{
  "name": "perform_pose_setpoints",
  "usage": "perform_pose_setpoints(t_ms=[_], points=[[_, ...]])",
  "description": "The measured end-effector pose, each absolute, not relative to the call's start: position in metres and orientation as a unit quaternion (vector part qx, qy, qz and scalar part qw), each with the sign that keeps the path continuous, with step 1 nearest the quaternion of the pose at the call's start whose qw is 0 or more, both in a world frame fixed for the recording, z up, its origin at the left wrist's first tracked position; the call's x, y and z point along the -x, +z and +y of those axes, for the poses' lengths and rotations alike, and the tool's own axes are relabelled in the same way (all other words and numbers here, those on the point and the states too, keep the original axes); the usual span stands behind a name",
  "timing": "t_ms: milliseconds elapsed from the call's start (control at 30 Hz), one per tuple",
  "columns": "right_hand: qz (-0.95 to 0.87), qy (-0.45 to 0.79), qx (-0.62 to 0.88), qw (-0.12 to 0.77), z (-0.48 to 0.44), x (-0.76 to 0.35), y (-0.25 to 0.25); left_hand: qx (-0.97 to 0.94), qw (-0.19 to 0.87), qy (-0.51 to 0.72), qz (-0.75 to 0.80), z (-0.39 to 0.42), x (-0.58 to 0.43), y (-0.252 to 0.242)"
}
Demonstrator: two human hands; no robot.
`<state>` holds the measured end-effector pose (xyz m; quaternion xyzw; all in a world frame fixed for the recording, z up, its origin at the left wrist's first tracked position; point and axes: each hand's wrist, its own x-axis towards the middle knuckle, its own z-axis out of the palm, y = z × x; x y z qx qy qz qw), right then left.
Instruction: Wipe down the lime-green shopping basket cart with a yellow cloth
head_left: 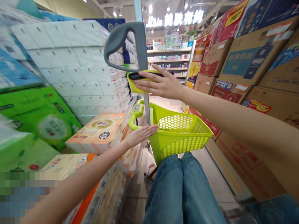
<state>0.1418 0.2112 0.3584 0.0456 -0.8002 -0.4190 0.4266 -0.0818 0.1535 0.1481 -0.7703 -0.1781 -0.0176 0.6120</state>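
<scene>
A grey loop handle (125,46) stands upright on a narrow grey pole (146,107) that runs down toward a lime-green shopping basket (183,141). Just below the loop, my right hand (161,82) is closed on a yellow pad with a black strip (135,87), pressed against the pole. Its fingers reach across the pad's front; the thumb is hidden. My left hand (142,134) lies flat at the pole's lower end by the basket's near rim, fingers stretched out and close together. Beside it is the basket's green grip (134,116). No contents show in the basket.
Stacked white tissue packs (77,67) and green packs (38,116) line the left side. Cardboard cartons (245,59) rise on the right. Lit shelves (168,57) stand beyond the aisle. Legs in blue jeans (182,189) are below; the bottom-left corner is pixelated.
</scene>
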Motion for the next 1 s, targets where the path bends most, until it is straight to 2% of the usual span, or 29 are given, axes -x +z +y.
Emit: perform_pose_setpoints(t_ms=[67, 167, 267, 367, 467, 533, 600, 733, 833, 900, 1000], points=[[-0.798, -0.443, -0.025, 0.408, 0.204, -0.142, 0.336, 0.771, 0.61, -0.015, -0.18, 0.155, 0.082, 0.145], [-0.811, -0.52, -0.061, 0.261, 0.19, -0.148, 0.279, 0.781, 0.597, -0.033, -0.183, 0.16, 0.084, 0.138], [-0.815, -0.53, -0.103, 0.21, 0.188, -0.154, 0.253, 0.79, 0.584, -0.05, -0.18, 0.163, 0.085, 0.135], [-0.827, -0.49, -0.113, 0.252, 0.2, -0.153, 0.287, 0.796, 0.576, -0.046, -0.183, 0.161, 0.084, 0.138], [-0.843, -0.388, -0.06, 0.368, 0.212, -0.149, 0.339, 0.794, 0.577, -0.042, -0.188, 0.157, 0.083, 0.143], [-0.843, -0.327, -0.011, 0.426, 0.212, -0.146, 0.351, 0.79, 0.581, -0.041, -0.192, 0.155, 0.082, 0.144], [-0.854, -0.314, 0.02, 0.415, 0.206, -0.145, 0.336, 0.786, 0.585, -0.04, -0.196, 0.154, 0.081, 0.143], [-0.889, -0.372, -0.033, 0.265, 0.189, -0.148, 0.272, 0.789, 0.581, -0.041, -0.197, 0.157, 0.082, 0.139], [-0.897, -0.393, -0.095, 0.178, 0.188, -0.15, 0.27, 0.8, 0.567, -0.049, -0.192, 0.158, 0.082, 0.139], [-0.899, -0.378, -0.097, 0.198, 0.195, -0.151, 0.301, 0.799, 0.567, -0.045, -0.194, 0.156, 0.082, 0.141], [-0.89, -0.312, -0.06, 0.326, 0.207, -0.149, 0.359, 0.797, 0.568, -0.049, -0.198, 0.154, 0.081, 0.143]])
